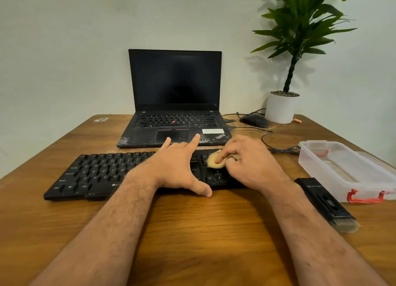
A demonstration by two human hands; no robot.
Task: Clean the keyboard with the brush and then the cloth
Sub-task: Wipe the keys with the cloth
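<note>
Keyboard, black plastic, full-size (102, 174), lies on the wooden counter (192, 232). Our left hand (177, 167), fingers spread, steadies it; our right hand (248, 163) pinches the tan cloth (213, 162) over its right-hand keys. Black-handled brush (325, 204) set aside: wiping stage, remaining keys probably next.

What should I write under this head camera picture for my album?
Right hand wipes the black keyboard with a tan cloth while the left hand steadies it; the brush lies aside.

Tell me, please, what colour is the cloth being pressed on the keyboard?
The cloth is tan-yellow, seen in the head view under the right hand.
</note>
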